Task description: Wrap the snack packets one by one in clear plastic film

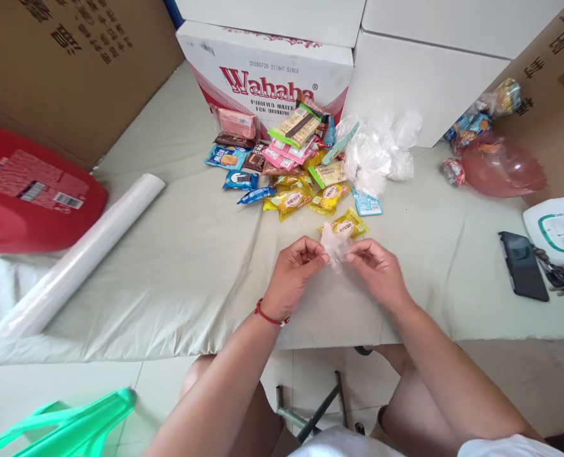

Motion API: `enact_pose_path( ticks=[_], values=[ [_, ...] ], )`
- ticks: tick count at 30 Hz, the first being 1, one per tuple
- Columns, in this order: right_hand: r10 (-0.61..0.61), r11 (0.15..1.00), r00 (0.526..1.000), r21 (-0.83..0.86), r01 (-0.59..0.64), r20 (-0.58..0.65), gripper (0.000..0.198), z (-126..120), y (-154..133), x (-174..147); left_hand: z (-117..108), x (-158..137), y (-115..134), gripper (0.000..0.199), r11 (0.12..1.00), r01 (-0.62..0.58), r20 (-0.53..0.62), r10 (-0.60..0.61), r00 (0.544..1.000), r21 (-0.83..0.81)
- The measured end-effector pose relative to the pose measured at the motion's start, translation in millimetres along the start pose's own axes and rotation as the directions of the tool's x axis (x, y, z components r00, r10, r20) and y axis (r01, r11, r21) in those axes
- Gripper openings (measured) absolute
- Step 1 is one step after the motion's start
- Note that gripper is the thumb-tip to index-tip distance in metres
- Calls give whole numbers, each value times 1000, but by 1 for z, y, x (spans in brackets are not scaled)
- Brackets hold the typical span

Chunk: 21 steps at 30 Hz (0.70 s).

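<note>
left hand (295, 274) and right hand (380, 270) each pinch one side of a thin plastic bag (335, 246), over the tabletop (420, 238), near a yellow packet (352, 224). likely light, limp, slippery, tears easily; best pinched at the edges.

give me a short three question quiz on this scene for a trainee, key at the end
1. True or false: the left hand and the right hand both hold the translucent plastic.

2. What stands directly behind the snack pile?
a) red container
b) Wahaha box
c) plastic roll

3. Fill the gap: the bracelet is mainly ____ in colour.

Key: 1 true; 2 b; 3 red.
</note>
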State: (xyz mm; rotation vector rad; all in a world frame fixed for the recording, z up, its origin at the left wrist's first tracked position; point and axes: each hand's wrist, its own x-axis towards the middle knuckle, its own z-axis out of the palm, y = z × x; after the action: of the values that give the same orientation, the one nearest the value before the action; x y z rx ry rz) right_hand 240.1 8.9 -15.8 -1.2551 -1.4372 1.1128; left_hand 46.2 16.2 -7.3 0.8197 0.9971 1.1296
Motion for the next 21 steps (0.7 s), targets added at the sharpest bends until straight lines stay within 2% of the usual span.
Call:
enact_pose_path(
  ticks=[3,7,10,12,14,15,16,17,19,21],
  values=[
    [181,952,983,250,-175,-4,23,-20,3,10,-4,1,4,21,987,38,-29,-43,999,-155],
    [303,839,953,467,-279,25,26,-41,0,16,-11,7,13,24,932,110,-36,-130,991,-344],
    [358,813,932,472,-342,60,28,-45,1,19,-12,11,16,24,897,123,-22,-146,989,-424],
    [376,852,927,398,-340,-12,30,-46,5,20,-9,12,15,25,896,101,-28,-126,992,-433],
    [281,945,927,239,-223,-249,30,-44,7,17,-5,13,11,26,906,49,-70,-86,994,-421],
    [168,984,914,121,-132,-369,27,-42,6,15,-3,14,9,27,912,22,-94,-66,993,-410],
    [19,1000,899,-11,-26,-438,25,-40,5,12,-1,15,7,28,917,1,-114,-51,992,-398],
    [-139,986,891,-142,84,-432,23,-36,3,9,1,16,4,29,922,-8,-125,-44,991,-388],
    [-391,887,889,-355,294,-240,30,-27,-2,3,4,18,1,32,930,-3,-125,-46,991,-368],
    [-516,750,856,-492,442,-17,37,-17,-6,-1,8,20,0,35,943,8,-113,-48,992,-334]
  ],
)
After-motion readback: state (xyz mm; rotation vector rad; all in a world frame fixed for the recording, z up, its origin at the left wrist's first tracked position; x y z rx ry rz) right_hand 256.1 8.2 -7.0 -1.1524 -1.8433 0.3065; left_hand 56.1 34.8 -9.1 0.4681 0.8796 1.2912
